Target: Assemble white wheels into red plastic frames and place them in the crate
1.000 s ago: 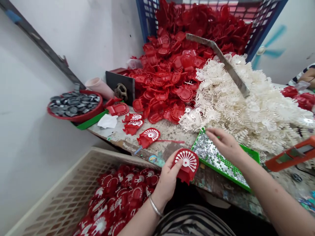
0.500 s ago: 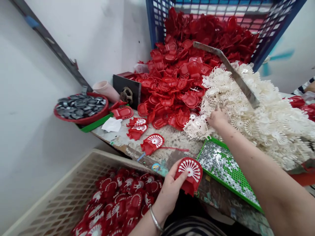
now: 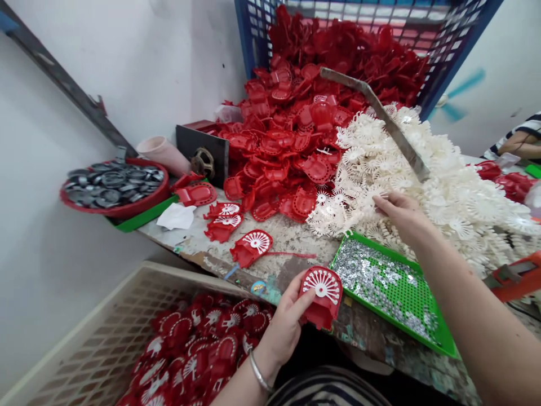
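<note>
My left hand (image 3: 287, 316) grips a red plastic housing (image 3: 320, 316) between thumb and fingers, with a white spoked fan-shaped insert (image 3: 324, 283) lying inside its rounded end. The thumb rests at the insert's edge. Over the front of a heap of white fan-shaped plastic pieces (image 3: 448, 197) is my right hand (image 3: 401, 217), its thumb and fingertips closed together at a white piece; the exact pinch blends into the heap. Below that hand a green perforated tray (image 3: 406, 293) holds small silvery metal parts (image 3: 363, 268).
Red housings (image 3: 270, 169) spill from a tipped blue crate (image 3: 249, 42). A few housings with white inserts (image 3: 252, 248) lie on the worn table. A red bowl of dark discs (image 3: 114, 183) stands left. Below is a pale crate (image 3: 97, 332) of assembled pieces. A bent metal bar (image 3: 380, 113) overhangs the heap.
My right hand has drawn back to the right from deeper in the white heap. The left hand still holds the housing, and its thumb has slid off the insert's centre. The view has shifted slightly.
</note>
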### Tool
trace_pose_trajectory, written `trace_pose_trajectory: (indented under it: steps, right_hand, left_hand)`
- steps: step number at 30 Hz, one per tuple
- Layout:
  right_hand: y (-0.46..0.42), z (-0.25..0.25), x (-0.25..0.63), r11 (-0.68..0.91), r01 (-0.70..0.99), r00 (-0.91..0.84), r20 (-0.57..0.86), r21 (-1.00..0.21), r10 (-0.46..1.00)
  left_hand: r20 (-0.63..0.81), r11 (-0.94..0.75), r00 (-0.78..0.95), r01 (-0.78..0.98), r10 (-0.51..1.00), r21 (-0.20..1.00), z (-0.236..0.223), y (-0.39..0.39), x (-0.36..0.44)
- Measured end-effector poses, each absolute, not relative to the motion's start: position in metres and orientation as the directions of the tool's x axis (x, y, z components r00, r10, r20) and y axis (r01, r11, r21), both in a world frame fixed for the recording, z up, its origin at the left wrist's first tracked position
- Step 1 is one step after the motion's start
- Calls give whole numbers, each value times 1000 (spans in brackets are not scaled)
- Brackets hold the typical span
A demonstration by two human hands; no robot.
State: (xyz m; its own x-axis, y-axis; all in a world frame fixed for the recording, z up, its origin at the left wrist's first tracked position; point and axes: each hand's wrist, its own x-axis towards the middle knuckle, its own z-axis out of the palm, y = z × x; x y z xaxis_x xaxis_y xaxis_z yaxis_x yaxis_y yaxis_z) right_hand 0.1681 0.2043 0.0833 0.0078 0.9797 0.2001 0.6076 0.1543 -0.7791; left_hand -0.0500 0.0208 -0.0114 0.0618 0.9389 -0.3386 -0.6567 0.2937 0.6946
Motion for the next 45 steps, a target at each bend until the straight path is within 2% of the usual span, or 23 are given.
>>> trace_pose_trajectory:
  steps: [5, 9, 12, 15, 19, 23, 25, 36, 45]
  right_hand:
    - [144, 85, 178, 122, 506, -10, 136, -854, 991]
    - [84, 69, 172, 71, 408, -176, -2, -910, 984]
    - [53, 49, 164, 135, 390, -263, 31, -911, 964]
    - [38, 32, 160, 285, 496, -266, 170, -820, 949]
    - [30, 18, 162, 457, 637, -289, 356, -622, 888]
    - [21, 12, 161, 515, 756, -312, 469, -404, 826]
    - [18, 10, 160, 522, 783, -328, 490, -337, 808]
    - [9, 8, 164, 559, 769, -388, 469, -311, 794]
    - [4, 7, 157, 540, 781, -378, 450, -315, 809]
  left_hand:
    - [-335, 296, 65, -644, 940, 706, -8, 18, -42]
    - [-239, 242, 89, -607, 967, 757, -4, 22, -25]
    - [-185, 211, 105, -573, 977, 792, 1, 25, -9]
    - [-182, 206, 96, -512, 979, 834, 6, 24, 3]
    - [-198, 199, 45, -411, 979, 890, 9, 20, 11]
    - [-224, 204, 10, -453, 975, 868, 7, 18, 12]
    - [-238, 213, 10, -482, 971, 850, 6, 17, 11]
    - [-287, 312, 133, -550, 949, 775, 13, 12, 8]
    - [-296, 292, 67, -472, 953, 832, 13, 9, 7]
